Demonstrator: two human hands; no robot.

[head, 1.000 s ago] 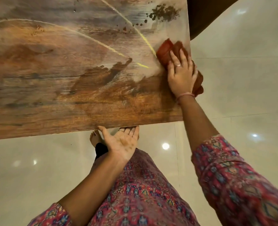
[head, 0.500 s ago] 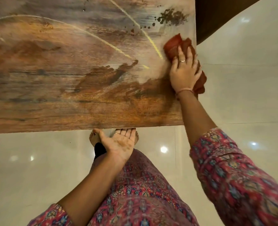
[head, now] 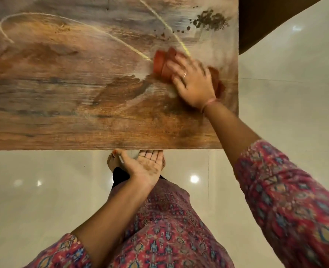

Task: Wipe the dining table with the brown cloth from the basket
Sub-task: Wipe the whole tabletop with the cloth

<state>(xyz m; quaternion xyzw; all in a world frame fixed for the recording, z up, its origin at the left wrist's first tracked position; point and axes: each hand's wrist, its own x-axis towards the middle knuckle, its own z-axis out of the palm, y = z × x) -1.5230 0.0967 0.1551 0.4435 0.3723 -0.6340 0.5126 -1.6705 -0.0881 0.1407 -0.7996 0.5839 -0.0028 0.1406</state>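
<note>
Near the right end of the dining table (head: 67, 105) we see the right hand (head: 193, 84) lying palm down on the brown cloth (head: 160, 63), its fingers stretched out and a little spread, pressing the cloth flat against the wood. This hand and the cloth are blurred. The cloth is bunched; most of it shows ahead of the fingertips on the left side of the hand, and a darker part shows at the right side of the hand, close to the table's right edge. We note a ring on one finger and a thin band at the wrist.

Beyond the cloth, a patch of dark crumbs (head: 210, 21) lies near the far right corner, well apart from the hand. Two pale yellow streaks (head: 94, 30) cross the tabletop and end just beside the cloth.

Below the near edge of the table we see the left hand (head: 144, 167), palm up, fingers relaxed and slightly cupped, holding nothing, its fingertips right at the edge. Under it are bare feet (head: 112, 161) on the glossy pale floor (head: 34, 200).
</note>
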